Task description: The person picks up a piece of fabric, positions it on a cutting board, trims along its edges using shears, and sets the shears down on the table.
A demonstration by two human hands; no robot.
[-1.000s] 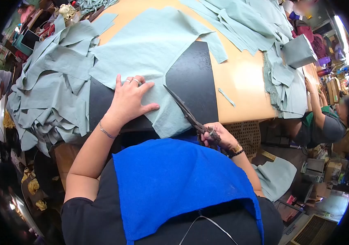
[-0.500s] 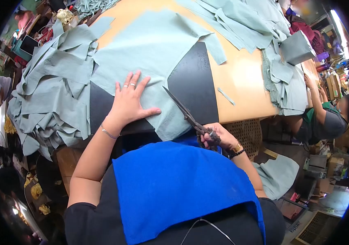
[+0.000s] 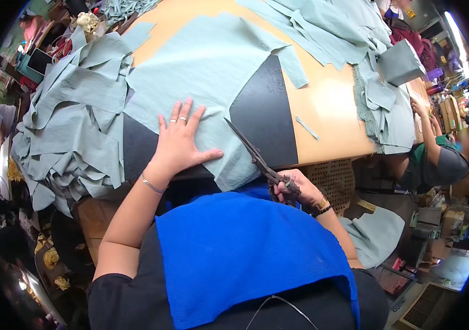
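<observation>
A large pale green cloth piece (image 3: 201, 60) lies over a black mat (image 3: 264, 110) on the table, one corner reaching past the near edge. My left hand (image 3: 181, 140) rests flat on the cloth, fingers spread, thumb pointing right. My right hand (image 3: 297, 190) is wrapped round the handles of dark scissors (image 3: 251, 148) near the table's front edge. The scissor blades point up and left over the cloth's right side, and they look closed. A narrow cloth scrap (image 3: 307, 128) lies on the table right of the mat.
Crumpled green cloth (image 3: 75, 115) is heaped at the left. More cloth (image 3: 328, 33) lies at the back right, beside a grey-green box (image 3: 400, 63). A co-worker (image 3: 437, 159) is at the right, arms on the table (image 3: 330, 104). A woven chair (image 3: 330, 184) stands below its edge.
My left hand has gone from partly bent fingers to lying flat and spread on the cloth. The scissors have stayed in my right hand, in nearly the same place.
</observation>
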